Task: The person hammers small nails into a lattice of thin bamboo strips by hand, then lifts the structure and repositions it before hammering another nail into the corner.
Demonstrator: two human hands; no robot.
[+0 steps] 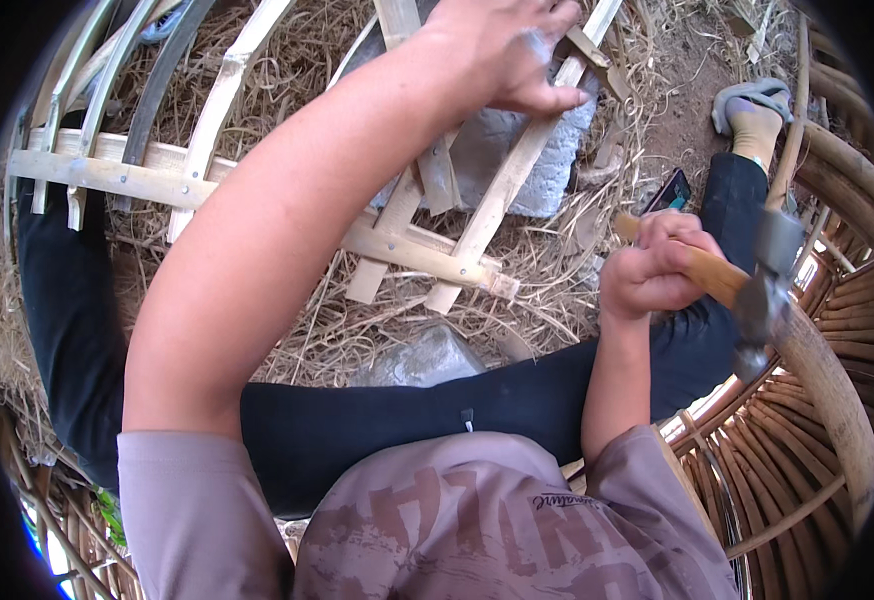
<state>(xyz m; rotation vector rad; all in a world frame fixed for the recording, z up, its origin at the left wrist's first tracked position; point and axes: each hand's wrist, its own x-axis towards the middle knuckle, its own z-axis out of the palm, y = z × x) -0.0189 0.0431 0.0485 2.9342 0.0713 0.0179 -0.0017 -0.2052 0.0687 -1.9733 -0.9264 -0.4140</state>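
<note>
My left hand (517, 55) reaches over a frame of pale bamboo slats at the top. Its thumb stretches out over a long slanting slat (502, 190), with the other fingers spread apart from it. A short strip (599, 62) crosses that slat just beside the hand. My right hand (657, 265) is wrapped round the wooden handle of a hammer (722, 275), raised at the right. The metal hammer head (767, 290) points away from the frame. Small nail heads dot the crosspiece (117, 178) of the frame, which my left forearm partly hides.
A pale stone block (547, 170) lies under the slats, and another grey stone (422, 358) is near my legs. Dry straw (292, 70) covers the ground. A dark phone-like object (669, 190) lies by my right leg. A curved bamboo chair (837, 420) stands at the right.
</note>
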